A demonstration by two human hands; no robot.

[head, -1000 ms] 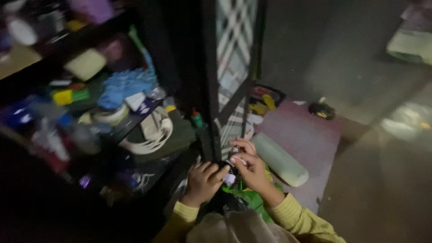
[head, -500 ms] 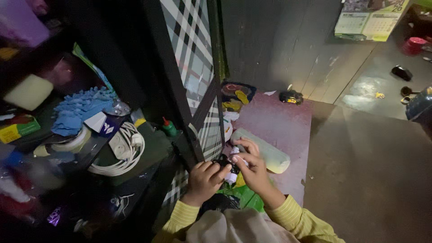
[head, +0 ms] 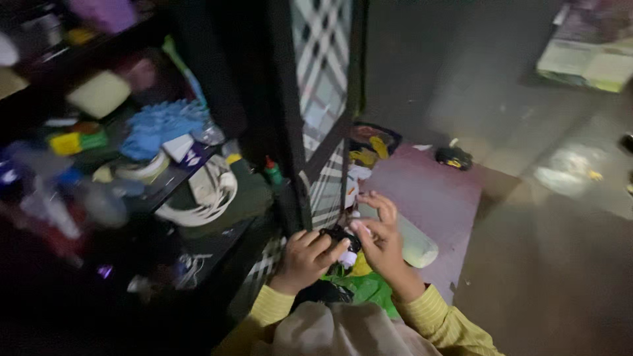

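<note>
Both my hands meet low in the middle of the head view, in yellow sleeves. My left hand grips a small dark object from the left. My right hand touches the same object from the right with its fingers spread above it. What the object is, I cannot tell in the dim, blurred picture. A pale green cylinder lies on the mat just right of my right hand. Green and yellow cloth sits under my hands.
A dark shelf unit on the left holds a coiled white cable, a blue cloth, tape rolls and bottles. A plaid-patterned door panel stands ahead. A small toy car rests on a purple mat. Papers lie far right.
The view has swung slightly, so the shelf shows more than half a second ago. My hands stay together on the small dark object, with my right fingers now lifted and spread.
</note>
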